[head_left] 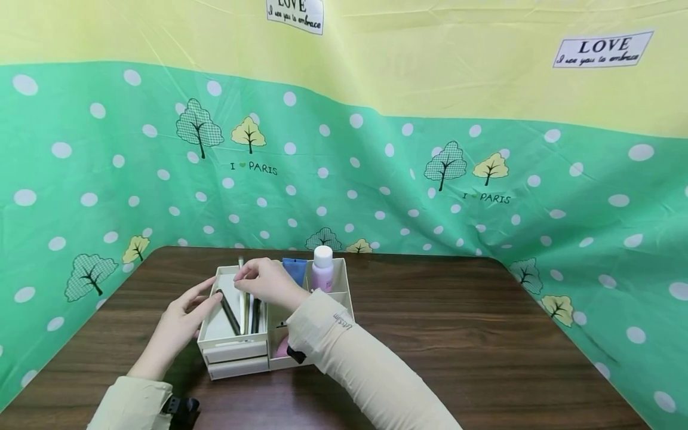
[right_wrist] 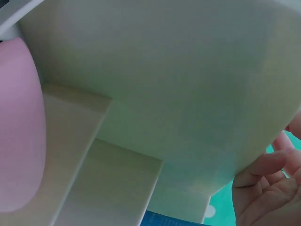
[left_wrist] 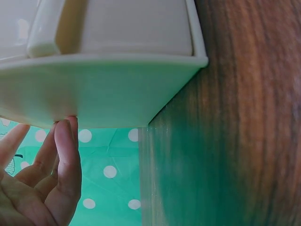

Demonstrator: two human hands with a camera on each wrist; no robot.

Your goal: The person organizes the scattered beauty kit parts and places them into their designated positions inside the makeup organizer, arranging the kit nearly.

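A cream desktop organizer [head_left: 236, 349] stands on the table, with a shallow top tray at its left. In that tray lie a black pen [head_left: 229, 313] and several other slender sticks [head_left: 255, 316]. My left hand [head_left: 180, 316] rests at the organizer's left side, fingertips against the outer wall in the left wrist view. Its thumb reaches over the rim beside the black pen's upper end. Above the tray, my right hand [head_left: 271, 283] pinches a thin pale stick [head_left: 240, 262] between thumb and forefinger; the stick's top is blurred. In the right wrist view, a divider wall hides part of those fingers.
In the organizer's right-hand compartments stand a white-capped lilac bottle [head_left: 322, 272] and a blue tube [head_left: 295, 270]. A pink rounded item [right_wrist: 19, 127] sits near the front. Brown wooden table [head_left: 457, 334] stretches to the right; a green-and-yellow curtain [head_left: 365, 191] hangs behind.
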